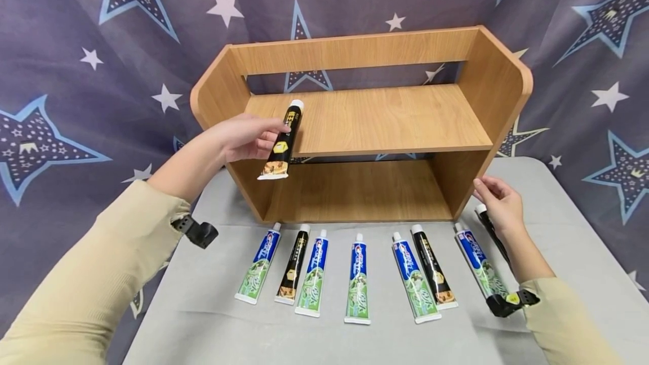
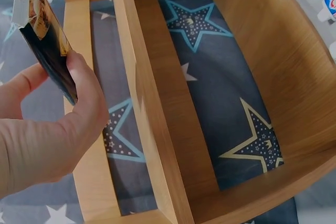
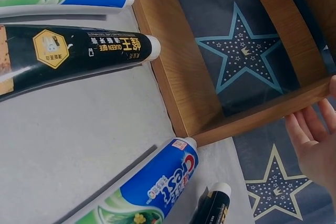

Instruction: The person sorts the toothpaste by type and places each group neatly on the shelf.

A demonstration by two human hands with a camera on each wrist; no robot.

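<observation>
On the grey table [image 1: 187, 325], the wooden shelf [image 1: 385, 128] is standing behind a loose row of blue-and-green tubes [image 1: 358, 283] and black tubes [image 1: 292, 269], which are lying caps toward it, perhaps for easy picking up. The right hand [image 1: 502, 210] is pinching the front edge of the shelf's right side panel [image 1: 497, 78], seemingly to steady it, while the left hand [image 1: 245, 138] is pinching one more black tube [image 1: 282, 142] around its middle, probably to leave both ends free. That tube is slanting before the upper board's left part, thumb pressing its printed face, other fingers curling behind, white cap [image 1: 297, 104] pointing up beyond them.
</observation>
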